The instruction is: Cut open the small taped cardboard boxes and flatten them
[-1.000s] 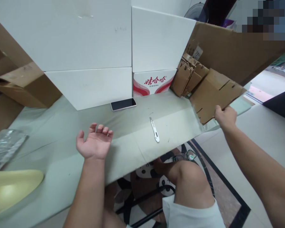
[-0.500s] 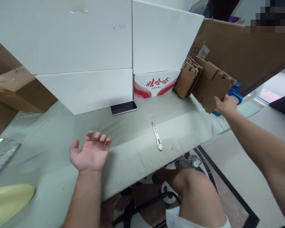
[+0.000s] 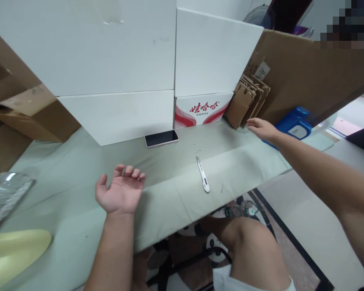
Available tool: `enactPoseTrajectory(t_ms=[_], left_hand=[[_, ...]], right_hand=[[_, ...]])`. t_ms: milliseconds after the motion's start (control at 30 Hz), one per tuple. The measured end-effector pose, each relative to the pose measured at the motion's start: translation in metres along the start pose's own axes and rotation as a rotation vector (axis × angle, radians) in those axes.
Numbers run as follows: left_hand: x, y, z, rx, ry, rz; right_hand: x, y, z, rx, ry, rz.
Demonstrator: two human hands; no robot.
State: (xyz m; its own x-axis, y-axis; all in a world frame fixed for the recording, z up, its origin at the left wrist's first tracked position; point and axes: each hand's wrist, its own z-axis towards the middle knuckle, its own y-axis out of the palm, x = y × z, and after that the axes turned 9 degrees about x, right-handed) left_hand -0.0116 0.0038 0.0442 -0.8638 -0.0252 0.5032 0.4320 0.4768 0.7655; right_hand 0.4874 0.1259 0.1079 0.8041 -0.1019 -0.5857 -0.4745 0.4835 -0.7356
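My left hand [image 3: 123, 192] rests palm up above the cloth-covered table [image 3: 157, 218], fingers loosely curled and apart, holding nothing. At the right, my right hand [image 3: 263, 128] is stretched toward a stack of folded brown cardboard pieces [image 3: 244, 101], its fingers extended beside the lower edge. Whether the fingertips touch the cardboard I cannot tell. The stack leans upright between the white boxes and a large brown cardboard sheet. A white utility knife [image 3: 203, 174] lies between my hands, its blade end pointing away from me. Farther back, a phone [image 3: 161, 138] with a dark screen lies flat.
White boxes [image 3: 115, 52] form a wall behind, one a printed carton [image 3: 204, 111]. A blue jug [image 3: 295, 125] stands right of my right hand, before the large cardboard sheet [image 3: 306, 68]. Leftward are brown boxes [image 3: 48, 121], a clear plastic bag [image 3: 9, 194] and a yellow object [image 3: 18, 250].
My right hand has let go of a flat cardboard piece, which now stands with the stack, and the hand has moved left. The blue jug is more exposed. My left hand keeps its pose.
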Motion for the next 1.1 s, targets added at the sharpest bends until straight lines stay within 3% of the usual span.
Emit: enactPoseTrajectory(t_ms=[100, 167, 267, 400, 500, 633, 800, 900, 1000, 1100], left_hand=[[0.005, -0.003, -0.005, -0.006, 0.008, -0.031], [0.010, -0.006, -0.010, -0.025, 0.016, -0.058], [0.019, -0.015, -0.017, -0.097, 0.027, -0.107], [0.028, -0.029, -0.026, -0.262, -0.055, -0.109], [0.036, -0.037, -0.033, -0.369, -0.161, -0.110], [0.053, -0.045, -0.042, -0.434, -0.178, -0.172], [0.072, -0.053, -0.047, -0.538, -0.214, -0.291], [0.074, -0.059, -0.045, -0.630, -0.253, -0.274], [0.076, -0.066, -0.042, -0.684, -0.268, -0.226], [0.081, -0.071, -0.043, -0.677, -0.249, -0.205]], right_hand=[[-0.030, 0.009, -0.023, -0.184, -0.070, -0.012], [-0.062, 0.021, -0.039, -0.322, -0.202, -0.014], [-0.125, 0.048, -0.065, -0.508, -0.513, -0.016], [-0.219, 0.096, -0.109, -0.640, -0.946, -0.009], [-0.282, 0.138, -0.139, -0.707, -1.120, -0.035], [-0.361, 0.197, -0.171, -0.709, -1.135, -0.107], [-0.464, 0.269, -0.194, -0.567, -1.096, -0.201], [-0.516, 0.307, -0.198, -0.497, -0.998, -0.240], [-0.547, 0.336, -0.197, -0.485, -0.848, -0.305], [-0.554, 0.352, -0.192, -0.469, -0.775, -0.356]])
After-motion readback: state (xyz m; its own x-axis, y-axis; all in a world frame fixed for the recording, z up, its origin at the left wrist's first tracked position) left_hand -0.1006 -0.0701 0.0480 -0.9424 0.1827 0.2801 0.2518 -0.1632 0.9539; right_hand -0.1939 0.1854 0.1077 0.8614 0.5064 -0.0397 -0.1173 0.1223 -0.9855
